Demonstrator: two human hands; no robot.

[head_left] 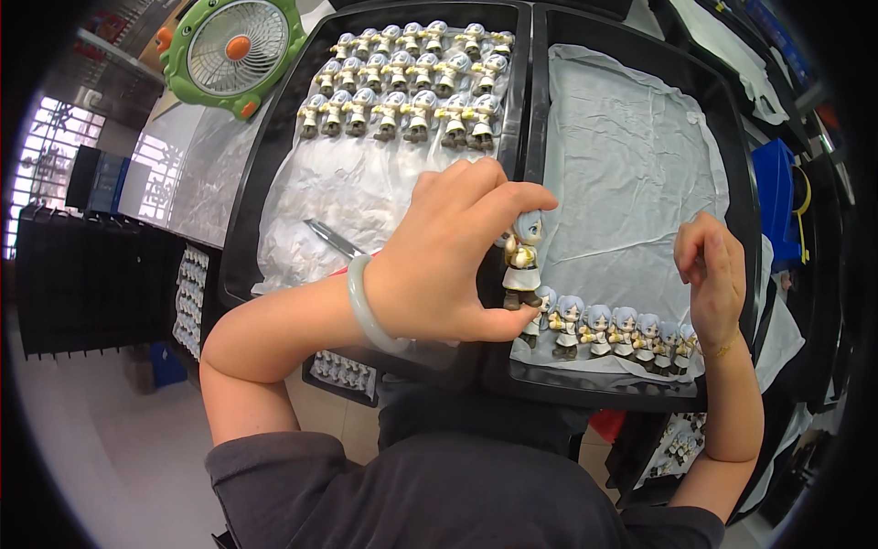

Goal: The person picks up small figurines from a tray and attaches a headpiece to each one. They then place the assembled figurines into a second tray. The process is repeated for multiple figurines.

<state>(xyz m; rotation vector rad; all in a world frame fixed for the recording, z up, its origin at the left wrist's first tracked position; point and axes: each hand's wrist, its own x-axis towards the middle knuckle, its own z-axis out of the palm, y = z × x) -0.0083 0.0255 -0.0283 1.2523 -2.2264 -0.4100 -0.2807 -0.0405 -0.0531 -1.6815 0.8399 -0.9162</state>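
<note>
My left hand [448,256], with a pale bangle on its wrist, pinches a small painted figurine [523,261] by head and feet between fingers and thumb. The figurine is upright, with pale blue-grey hair, a white outfit and dark boots. It is held over the near left corner of the right black tray [604,380]. A row of similar figurines [625,331] lies along that tray's near edge. My right hand [713,279] hovers by the right end of this row, fingers curled in. Whatever it may hold is hidden.
In the left black tray [240,242], several rows of figurines [389,119] lie on crumpled wrapping at the far end. A metal-bladed tool [334,240] rests nearer. A green fan [236,50] stands back left, a blue bin [777,201] at right. More figurine trays [343,373] sit below.
</note>
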